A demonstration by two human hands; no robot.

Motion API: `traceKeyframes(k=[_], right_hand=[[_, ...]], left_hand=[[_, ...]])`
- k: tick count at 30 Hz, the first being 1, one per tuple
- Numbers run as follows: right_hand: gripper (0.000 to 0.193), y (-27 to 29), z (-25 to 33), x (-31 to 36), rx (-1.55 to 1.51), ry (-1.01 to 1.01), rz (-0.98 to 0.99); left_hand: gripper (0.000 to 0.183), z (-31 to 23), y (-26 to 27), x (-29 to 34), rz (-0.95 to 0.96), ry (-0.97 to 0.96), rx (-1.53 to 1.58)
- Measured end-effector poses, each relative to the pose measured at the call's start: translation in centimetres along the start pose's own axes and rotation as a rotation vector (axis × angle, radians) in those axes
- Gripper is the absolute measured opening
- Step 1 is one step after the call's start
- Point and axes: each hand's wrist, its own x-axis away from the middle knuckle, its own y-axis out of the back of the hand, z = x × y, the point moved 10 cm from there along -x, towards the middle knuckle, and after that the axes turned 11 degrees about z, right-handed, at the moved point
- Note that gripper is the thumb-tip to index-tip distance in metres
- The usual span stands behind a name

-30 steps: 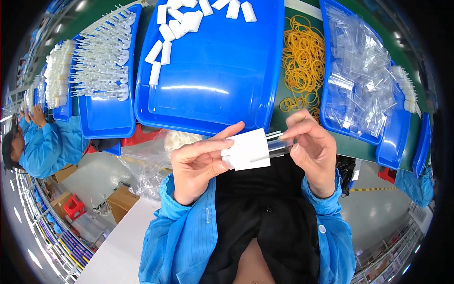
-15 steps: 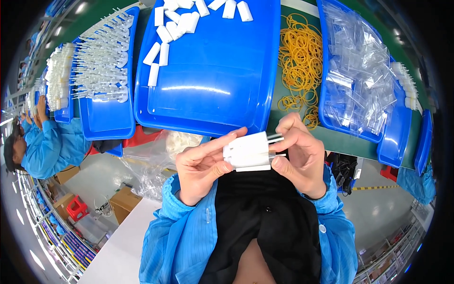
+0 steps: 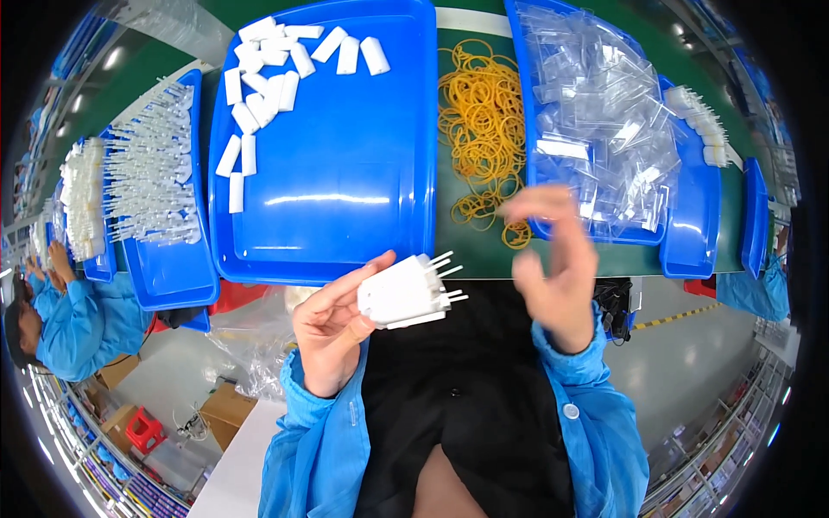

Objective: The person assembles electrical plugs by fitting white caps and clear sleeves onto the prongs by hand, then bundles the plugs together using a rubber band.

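My left hand [image 3: 332,324] grips a bundle of white plug adapters [image 3: 401,292] by one end, fingers above and thumb below. Thin prongs stick out of the bundle's free end, to the right. My right hand [image 3: 560,268] is off the adapters, blurred, with thumb and fingers apart and nothing visible between them. It is nearest to a heap of yellow rubber bands [image 3: 484,112], just short of the heap's near end. Behind my left hand, the big blue tray [image 3: 337,233] holds loose white blocks [image 3: 249,155] along its left and far sides.
On the right, a blue tray [image 3: 528,112] is piled with clear plastic pieces [image 3: 596,129]; white pronged pieces [image 3: 704,129] sit beyond it. The left tray [image 3: 173,281] carries rows of white pronged parts [image 3: 151,164]. A co-worker in blue [image 3: 95,319] works at the far left.
My right hand has let go of the plug adapters and moved away to the right. My left hand still holds the bundle, now tilted with its prongs slightly raised. The whole view has shifted.
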Motion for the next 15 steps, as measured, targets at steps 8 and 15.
traceKeyframes(k=[8, 15], right_hand=[[0.028, 3.5, -1.7, -2.1, 1.048, -0.158, -0.151], [0.019, 4.3, 0.9, -2.1, 0.944, 0.054, -0.316]], left_hand=[[0.045, 1.2, -0.4, -0.1, 0.012, 0.105, 0.039], [0.040, 1.3, -0.3, 0.2, 0.045, 0.131, 0.156]])
